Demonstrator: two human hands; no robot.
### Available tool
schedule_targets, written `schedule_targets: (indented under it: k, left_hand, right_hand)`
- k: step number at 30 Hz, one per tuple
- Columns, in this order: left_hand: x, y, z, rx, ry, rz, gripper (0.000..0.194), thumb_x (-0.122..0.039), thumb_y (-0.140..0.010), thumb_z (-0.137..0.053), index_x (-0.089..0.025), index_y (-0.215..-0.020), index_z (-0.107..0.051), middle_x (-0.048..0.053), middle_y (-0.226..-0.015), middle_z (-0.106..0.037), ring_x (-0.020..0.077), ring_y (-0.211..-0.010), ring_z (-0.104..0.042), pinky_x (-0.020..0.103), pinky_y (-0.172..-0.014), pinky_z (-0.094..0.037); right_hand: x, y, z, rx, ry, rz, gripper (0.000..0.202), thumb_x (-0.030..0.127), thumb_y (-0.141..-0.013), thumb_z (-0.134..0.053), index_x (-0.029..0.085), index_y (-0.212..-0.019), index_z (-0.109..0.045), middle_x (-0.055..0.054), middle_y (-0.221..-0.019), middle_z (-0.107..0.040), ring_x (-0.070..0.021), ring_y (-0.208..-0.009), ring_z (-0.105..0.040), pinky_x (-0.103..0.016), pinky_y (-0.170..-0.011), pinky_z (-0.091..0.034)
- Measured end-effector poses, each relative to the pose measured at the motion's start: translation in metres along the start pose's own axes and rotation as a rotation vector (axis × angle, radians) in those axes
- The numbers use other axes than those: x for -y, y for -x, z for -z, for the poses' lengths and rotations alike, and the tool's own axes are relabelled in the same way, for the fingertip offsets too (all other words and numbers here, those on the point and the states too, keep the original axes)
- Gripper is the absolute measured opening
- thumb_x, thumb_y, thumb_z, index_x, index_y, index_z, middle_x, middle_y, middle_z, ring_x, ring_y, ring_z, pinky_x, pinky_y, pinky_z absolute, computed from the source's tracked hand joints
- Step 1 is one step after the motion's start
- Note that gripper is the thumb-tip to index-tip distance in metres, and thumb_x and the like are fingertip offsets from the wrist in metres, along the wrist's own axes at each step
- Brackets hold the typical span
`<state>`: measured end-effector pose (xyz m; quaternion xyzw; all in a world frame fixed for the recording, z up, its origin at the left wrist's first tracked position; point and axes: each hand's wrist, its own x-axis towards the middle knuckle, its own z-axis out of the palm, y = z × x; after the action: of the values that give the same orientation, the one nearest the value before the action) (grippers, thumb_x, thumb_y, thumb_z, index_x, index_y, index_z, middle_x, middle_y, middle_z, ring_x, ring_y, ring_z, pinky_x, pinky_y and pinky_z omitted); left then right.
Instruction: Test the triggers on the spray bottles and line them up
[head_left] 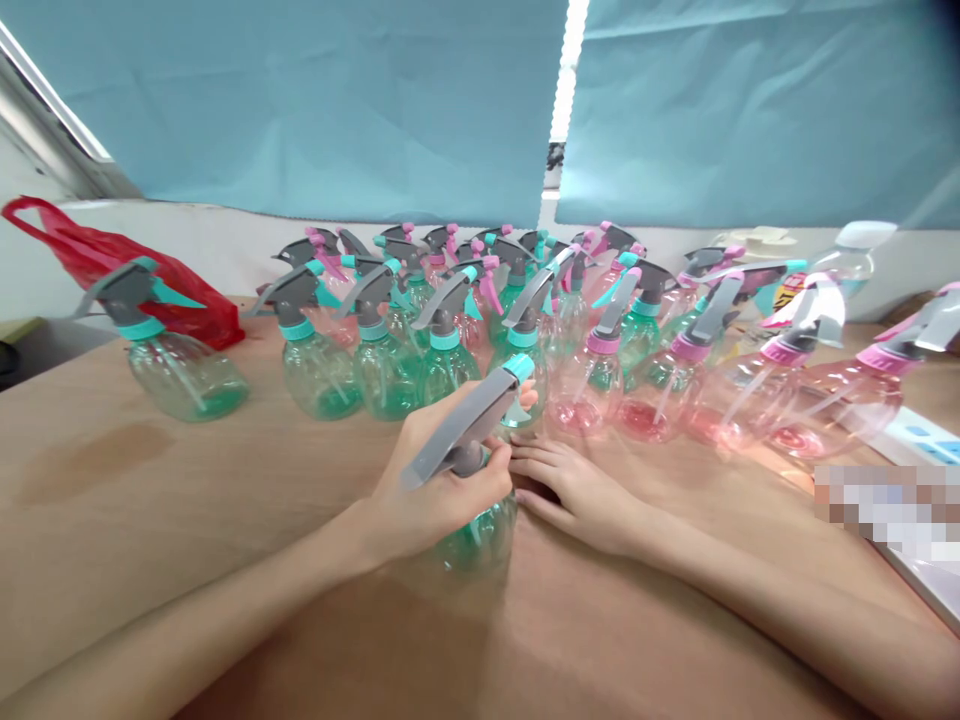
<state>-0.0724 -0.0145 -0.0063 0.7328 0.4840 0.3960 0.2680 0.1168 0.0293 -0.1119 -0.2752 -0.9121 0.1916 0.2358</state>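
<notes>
My left hand [409,480] is closed round the neck of a green see-through spray bottle [480,535] with a grey trigger head and a turquoise nozzle. The bottle is near the middle of the wooden table, and its head points away to the right. My right hand [589,490] lies low on the tabletop just right of that bottle, fingers stretched out and holding nothing. Past my hands stand green spray bottles [386,375] and pink spray bottles [585,390], several of each, in crowded rows. Fingers hide part of the held bottle's neck.
One green spray bottle [184,375] stands apart at the left, before a red plastic bag [202,300]. A clear bottle with a white cap [862,240] is at the back right. White flat items [919,440] lie at the right edge. Blue curtains [337,110] hang behind the table [247,510].
</notes>
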Motion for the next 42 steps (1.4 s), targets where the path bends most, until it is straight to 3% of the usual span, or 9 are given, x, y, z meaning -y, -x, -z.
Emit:
schedule_targets:
  k: [7,18,24,29,34,38,42]
  left_hand:
    - [0.008,0.002,-0.001,0.025,-0.029,-0.048,0.039,-0.024,-0.079,-0.055,-0.022,-0.118,-0.058,0.001,-0.083,-0.064,0.0081,-0.049,-0.039,0.022,-0.046,-0.039]
    - [0.003,0.008,0.000,0.017,-0.095,0.028,0.041,-0.025,-0.080,-0.057,-0.023,-0.121,-0.056,-0.003,-0.069,-0.059,0.0103,-0.051,-0.049,0.023,-0.050,-0.043]
    - [0.004,0.016,0.002,-0.024,-0.219,0.065,0.043,-0.032,-0.075,-0.067,-0.025,-0.116,-0.057,0.000,-0.089,-0.068,0.0166,-0.074,-0.062,0.030,-0.072,-0.053]
    - [0.006,0.028,0.006,0.010,-0.251,0.045,0.043,-0.036,-0.074,-0.069,-0.022,-0.113,-0.055,0.006,-0.116,-0.064,0.0243,-0.103,-0.061,0.037,-0.085,-0.051]
    - [0.010,0.043,0.009,-0.015,-0.167,0.039,0.037,-0.037,-0.083,-0.064,-0.021,-0.115,-0.055,0.007,-0.118,-0.065,0.0252,-0.110,-0.060,0.040,-0.093,-0.047]
    - [0.010,0.057,0.022,-0.002,-0.171,0.059,0.036,-0.042,-0.086,-0.062,-0.021,-0.115,-0.058,0.006,-0.113,-0.067,0.0256,-0.106,-0.062,0.041,-0.092,-0.046]
    - [0.018,0.078,0.052,-0.054,-0.234,0.093,0.034,-0.044,-0.085,-0.062,-0.022,-0.112,-0.059,0.004,-0.111,-0.068,0.0251,-0.103,-0.062,0.039,-0.091,-0.046]
  right_hand:
    - [0.001,-0.001,0.000,0.010,0.020,-0.002,0.037,0.033,-0.096,-0.051,0.020,-0.129,-0.057,-0.011,-0.138,-0.055,-0.0262,-0.132,-0.044,-0.048,-0.108,-0.038]
    - [0.000,-0.001,-0.003,-0.028,0.026,0.016,0.035,0.032,-0.095,-0.052,0.020,-0.127,-0.058,-0.012,-0.132,-0.060,-0.0267,-0.130,-0.047,-0.049,-0.107,-0.040]
    - [-0.002,0.000,-0.005,-0.054,0.038,0.037,0.034,0.033,-0.095,-0.051,0.020,-0.125,-0.059,-0.012,-0.135,-0.057,-0.0276,-0.129,-0.048,-0.051,-0.105,-0.042]
    - [-0.002,-0.001,-0.003,-0.035,0.094,0.071,0.033,0.032,-0.096,-0.048,0.018,-0.124,-0.059,-0.012,-0.133,-0.059,-0.0273,-0.128,-0.049,-0.048,-0.106,-0.042]
    - [0.004,-0.004,0.005,0.016,0.160,0.023,0.031,0.031,-0.095,-0.051,0.020,-0.122,-0.056,-0.012,-0.123,-0.064,-0.0279,-0.114,-0.060,-0.047,-0.094,-0.050]
    - [0.011,-0.013,0.017,0.051,0.248,-0.102,0.030,0.033,-0.093,-0.051,0.021,-0.120,-0.056,-0.010,-0.105,-0.071,-0.0282,-0.095,-0.068,-0.042,-0.075,-0.056]
    - [0.028,-0.034,0.026,0.035,0.271,-0.102,0.020,0.028,-0.093,-0.050,0.026,-0.109,-0.062,-0.005,-0.109,-0.071,-0.0252,-0.095,-0.069,-0.039,-0.077,-0.056]
